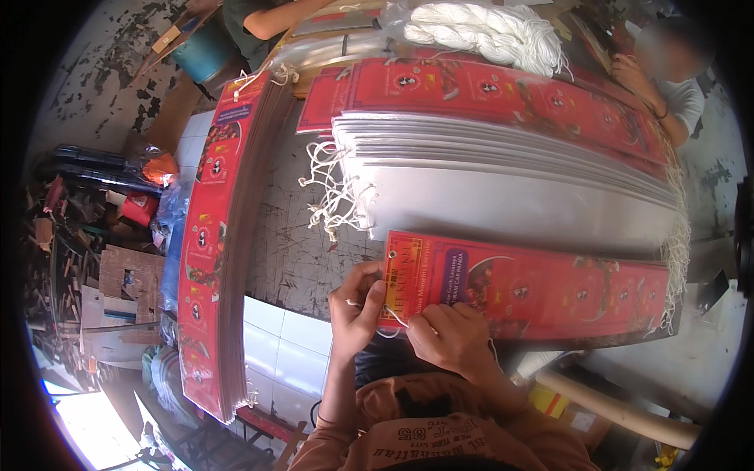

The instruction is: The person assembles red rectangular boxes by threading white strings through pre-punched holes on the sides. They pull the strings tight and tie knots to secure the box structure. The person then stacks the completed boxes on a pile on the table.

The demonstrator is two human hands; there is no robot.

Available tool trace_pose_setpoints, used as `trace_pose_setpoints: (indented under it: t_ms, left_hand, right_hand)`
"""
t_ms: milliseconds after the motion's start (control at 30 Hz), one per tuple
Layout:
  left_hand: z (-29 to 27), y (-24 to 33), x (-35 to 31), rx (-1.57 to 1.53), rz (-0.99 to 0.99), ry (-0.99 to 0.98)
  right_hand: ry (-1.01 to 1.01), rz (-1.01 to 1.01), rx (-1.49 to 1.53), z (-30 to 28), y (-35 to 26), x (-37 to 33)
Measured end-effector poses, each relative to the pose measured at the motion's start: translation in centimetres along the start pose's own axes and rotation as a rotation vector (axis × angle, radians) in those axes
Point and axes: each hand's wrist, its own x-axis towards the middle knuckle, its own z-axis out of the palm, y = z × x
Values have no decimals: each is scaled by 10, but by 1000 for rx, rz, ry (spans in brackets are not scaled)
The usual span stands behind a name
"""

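A long red printed banner strip (542, 290) lies in front of me, its left end between my hands. My left hand (357, 306) is closed at that end, with a short piece of white string showing between thumb and fingers. My right hand (452, 334) is closed on the white string (397, 316), which runs from the banner's corner into its fingers. A small eyelet shows near the banner's upper left corner. Just beyond lies a fanned pile of strips with pale backs up (510, 200), knotted white strings (338, 188) hanging from their ends.
At the left stands a tall stack of red strips (208, 235). More red strips (503, 90) lie at the back, below a white string bundle (483, 35). Another person's arm (283, 17) is at the far left; a second person's hand (632, 74) is at the right. A cardboard tube (620, 408) lies lower right.
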Motion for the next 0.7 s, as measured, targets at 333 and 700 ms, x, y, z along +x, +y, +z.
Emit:
trace_pose_setpoints:
  t_ms: [333, 700]
  left_hand:
    - [-8, -4, -1, -5, -1, -63]
    - [-5, -3, -8, -48, 104, -27]
  right_hand:
    - [-471, 234, 990, -71, 20, -5]
    - [366, 461, 1466, -105, 72, -110]
